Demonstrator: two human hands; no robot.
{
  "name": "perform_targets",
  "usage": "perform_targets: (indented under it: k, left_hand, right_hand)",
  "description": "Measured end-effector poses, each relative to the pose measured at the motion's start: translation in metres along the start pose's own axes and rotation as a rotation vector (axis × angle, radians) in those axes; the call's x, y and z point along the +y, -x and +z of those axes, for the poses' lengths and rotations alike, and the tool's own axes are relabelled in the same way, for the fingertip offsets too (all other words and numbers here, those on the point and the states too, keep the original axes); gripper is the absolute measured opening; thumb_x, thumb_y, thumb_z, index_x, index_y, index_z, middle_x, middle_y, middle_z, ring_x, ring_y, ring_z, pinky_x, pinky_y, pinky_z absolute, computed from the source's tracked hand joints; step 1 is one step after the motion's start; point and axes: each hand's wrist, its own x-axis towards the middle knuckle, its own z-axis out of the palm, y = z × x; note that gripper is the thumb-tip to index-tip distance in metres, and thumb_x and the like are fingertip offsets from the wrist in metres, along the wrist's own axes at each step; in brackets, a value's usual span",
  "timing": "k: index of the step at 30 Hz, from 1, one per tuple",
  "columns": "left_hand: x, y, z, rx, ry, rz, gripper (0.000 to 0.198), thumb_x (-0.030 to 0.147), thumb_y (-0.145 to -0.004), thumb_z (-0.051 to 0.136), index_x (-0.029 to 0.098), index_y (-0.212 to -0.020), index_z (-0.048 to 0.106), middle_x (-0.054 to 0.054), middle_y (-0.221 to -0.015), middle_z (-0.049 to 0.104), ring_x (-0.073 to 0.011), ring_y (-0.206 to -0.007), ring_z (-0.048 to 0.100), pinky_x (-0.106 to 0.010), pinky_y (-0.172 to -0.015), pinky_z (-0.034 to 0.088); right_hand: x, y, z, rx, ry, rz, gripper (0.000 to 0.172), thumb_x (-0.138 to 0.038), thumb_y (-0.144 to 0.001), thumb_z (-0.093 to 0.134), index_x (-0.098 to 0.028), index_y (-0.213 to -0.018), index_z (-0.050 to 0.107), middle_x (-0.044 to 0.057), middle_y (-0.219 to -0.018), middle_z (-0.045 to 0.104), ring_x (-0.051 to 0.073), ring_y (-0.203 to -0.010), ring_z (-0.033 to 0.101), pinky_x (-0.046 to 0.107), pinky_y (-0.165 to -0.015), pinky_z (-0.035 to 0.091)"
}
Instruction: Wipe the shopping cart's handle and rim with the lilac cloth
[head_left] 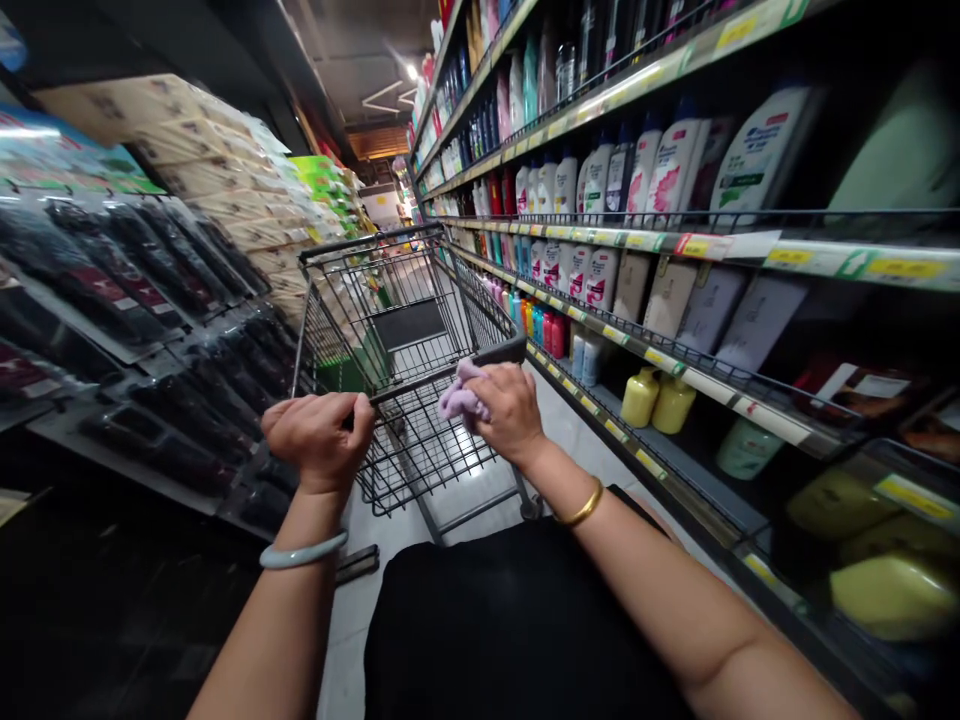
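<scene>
A dark wire shopping cart stands in front of me, a flat dark panel across its basket. My left hand, with a pale bangle at the wrist, is wrapped around the left end of the cart's handle. My right hand is closed over the right part of that handle and has a crumpled light purple cloth bunched in its fingers. A gold bangle circles my right wrist. The fingertips of both hands are hidden.
Shelves of shampoo bottles and yellow pump bottles line the right side. Dark packaged goods hang on the left, close to the cart, with stacked tan packs beyond. Between them the tiled aisle floor runs ahead.
</scene>
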Motion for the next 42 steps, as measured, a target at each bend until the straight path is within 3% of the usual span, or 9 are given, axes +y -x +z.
perform_targets:
  k: [5, 8, 11, 16, 21, 24, 29, 34, 42]
  left_hand:
    - [-0.017, 0.000, -0.015, -0.063, -0.003, 0.033, 0.044, 0.043, -0.103, 0.045, 0.025, -0.069, 0.065, -0.005, -0.070, 0.073, -0.0252, -0.074, 0.069, -0.044, -0.087, 0.042]
    - [-0.004, -0.006, -0.025, -0.102, -0.017, 0.049, 0.044, 0.043, -0.106, 0.042, 0.024, -0.078, 0.069, -0.006, -0.080, 0.076, -0.0279, -0.085, 0.071, -0.049, -0.102, 0.039]
    - [0.036, -0.022, -0.028, -0.138, 0.069, 0.027, 0.039, 0.045, -0.106, 0.042, 0.023, -0.107, 0.075, -0.009, -0.104, 0.079, -0.0298, -0.105, 0.070, -0.050, -0.112, 0.036]
    - [0.123, -0.063, -0.005, -0.298, 0.212, 0.055, 0.050, 0.052, -0.107, 0.036, 0.020, -0.126, 0.070, -0.010, -0.119, 0.076, -0.0273, -0.113, 0.068, -0.038, -0.097, 0.047]
    - [0.168, -0.087, 0.027, -0.447, 0.110, 0.042, 0.065, 0.068, -0.104, 0.029, 0.023, -0.094, 0.076, -0.011, -0.088, 0.077, -0.0300, -0.082, 0.070, -0.036, -0.065, 0.036]
    - [0.179, -0.089, 0.038, -0.464, 0.007, 0.004, 0.075, 0.074, -0.101, 0.024, 0.022, -0.068, 0.068, -0.014, -0.069, 0.069, -0.0301, -0.066, 0.063, -0.036, -0.060, 0.022]
    - [0.186, -0.089, 0.043, -0.427, -0.063, 0.000, 0.073, 0.074, -0.100, 0.023, 0.022, -0.069, 0.063, -0.015, -0.070, 0.067, -0.0290, -0.067, 0.059, -0.036, -0.063, 0.016]
    - [0.183, -0.087, 0.038, -0.421, -0.061, 0.007, 0.067, 0.074, -0.098, 0.027, 0.022, -0.064, 0.053, -0.009, -0.063, 0.055, -0.0232, -0.061, 0.048, -0.036, -0.065, 0.012]
    - [0.178, -0.070, 0.018, -0.389, -0.093, 0.041, 0.057, 0.068, -0.098, 0.036, 0.021, -0.066, 0.037, -0.002, -0.060, 0.037, -0.0168, -0.058, 0.022, -0.036, -0.064, 0.008]
  right_hand:
    - [-0.013, 0.039, 0.018, -0.051, -0.030, -0.030, 0.033, -0.019, -0.083, 0.075, -0.028, -0.115, 0.073, 0.004, -0.126, 0.072, 0.026, -0.119, 0.054, 0.042, -0.101, 0.037]
    - [-0.014, 0.040, 0.014, -0.040, -0.067, 0.041, 0.032, -0.021, -0.083, 0.076, -0.027, -0.113, 0.074, 0.005, -0.124, 0.072, 0.026, -0.117, 0.055, 0.041, -0.100, 0.039]
    - [-0.015, 0.032, 0.010, 0.027, -0.087, 0.119, 0.033, -0.023, -0.084, 0.075, -0.028, -0.117, 0.075, 0.007, -0.124, 0.070, 0.027, -0.116, 0.055, 0.041, -0.098, 0.040]
    - [-0.015, 0.033, 0.020, 0.105, -0.086, 0.137, 0.023, -0.026, -0.089, 0.071, -0.028, -0.112, 0.076, 0.008, -0.116, 0.072, 0.026, -0.109, 0.056, 0.041, -0.093, 0.041]
    - [-0.004, 0.032, 0.016, 0.041, -0.100, 0.245, 0.020, -0.027, -0.087, 0.070, -0.024, -0.105, 0.075, 0.007, -0.094, 0.069, 0.025, -0.092, 0.058, 0.038, -0.082, 0.043]
    - [0.011, 0.026, 0.007, 0.084, -0.160, 0.405, 0.023, -0.018, -0.083, 0.065, -0.021, -0.104, 0.074, 0.008, -0.097, 0.070, 0.025, -0.094, 0.061, 0.037, -0.086, 0.048]
    - [0.046, 0.025, 0.005, 0.244, -0.372, 0.800, 0.029, -0.010, -0.076, 0.064, -0.021, -0.102, 0.072, 0.007, -0.105, 0.074, 0.023, -0.100, 0.067, 0.033, -0.091, 0.053]
    - [0.070, 0.027, 0.005, 0.279, -0.367, 0.961, 0.033, -0.007, -0.075, 0.063, -0.015, -0.106, 0.071, 0.012, -0.106, 0.075, 0.024, -0.098, 0.068, 0.037, -0.090, 0.055]
    - [0.043, -0.002, -0.016, 0.341, -0.483, 0.585, 0.021, -0.016, -0.081, 0.069, -0.023, -0.101, 0.069, 0.004, -0.108, 0.071, 0.020, -0.108, 0.065, 0.030, -0.102, 0.052]
